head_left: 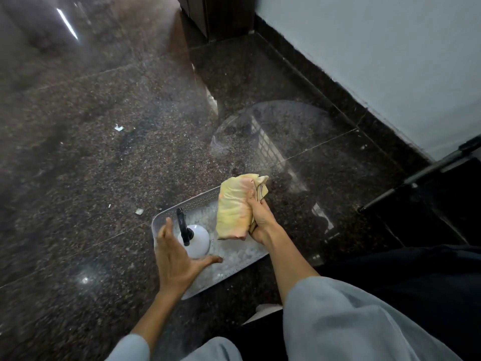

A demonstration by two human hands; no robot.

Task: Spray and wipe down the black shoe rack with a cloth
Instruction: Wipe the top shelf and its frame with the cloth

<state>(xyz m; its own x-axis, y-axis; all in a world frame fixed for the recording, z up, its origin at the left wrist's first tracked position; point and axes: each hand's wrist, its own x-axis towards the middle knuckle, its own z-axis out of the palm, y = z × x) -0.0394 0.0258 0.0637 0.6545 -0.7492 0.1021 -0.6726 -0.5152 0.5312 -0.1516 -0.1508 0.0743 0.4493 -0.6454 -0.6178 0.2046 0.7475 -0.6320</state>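
A white spray bottle [195, 241] with a black trigger head stands in a shallow perforated white tray [194, 201] on the dark granite floor. My left hand [174, 259] hovers beside the bottle with fingers spread, the thumb reaching in front of it, and holds nothing. Above the tray's right end, my right hand [260, 220] grips a folded yellow cloth [235, 207]. Part of a black shoe rack [429, 183] with dark rails shows at the right edge, against the wall.
A pale wall [390, 48] with a dark skirting runs along the right. A dark wooden cabinet [218, 14] stands at the top. Small paper scraps [119, 128] lie on the floor to the left. My knees in dark trousers fill the lower right.
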